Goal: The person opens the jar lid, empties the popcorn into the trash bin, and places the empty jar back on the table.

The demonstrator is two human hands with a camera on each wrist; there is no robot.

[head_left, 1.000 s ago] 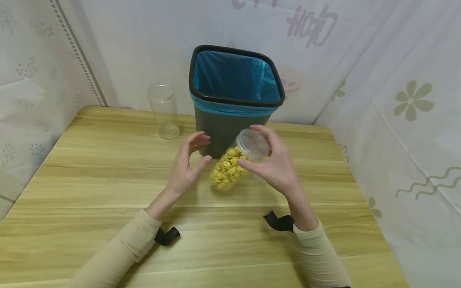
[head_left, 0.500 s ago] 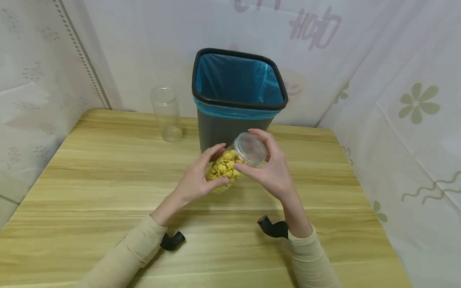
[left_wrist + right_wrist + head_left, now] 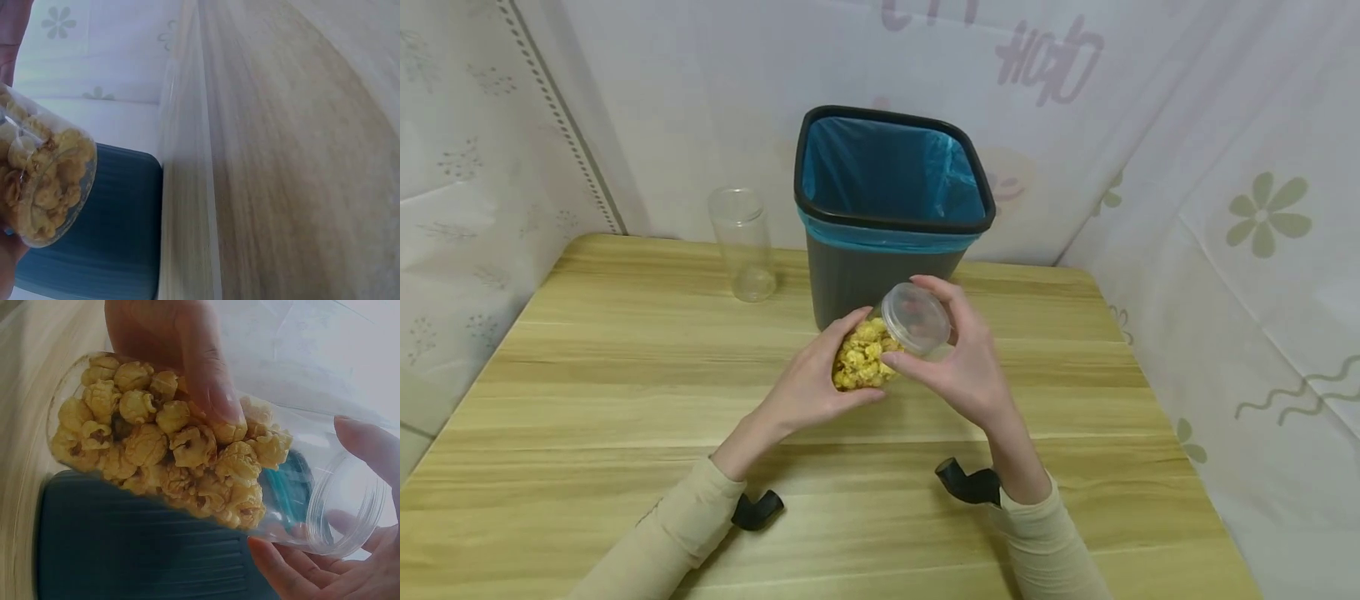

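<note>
L hand (image 3: 808, 383) clamped on popcorn jar (image 3: 863, 354), R hand (image 3: 966, 362) round lid (image 3: 917, 317) — grip done, lid still on afaict; bin (image 3: 872, 279) @ 12 o'clock.

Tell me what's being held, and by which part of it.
A clear lidded popcorn jar: the left hand grips its body, the right hand its lid end.

Pale yellow, round-cornered wood-grain table (image 3: 587, 375) stretching from near to far, whitish cloth backdrop (image 3: 700, 108) hanging at the far side, faded pinkish lettering (image 3: 1048, 62) marking it, olive-flowered white cloth (image 3: 1240, 308) draping at right, grey-sprigged white cloth (image 3: 467, 225) hanging at left.
</note>
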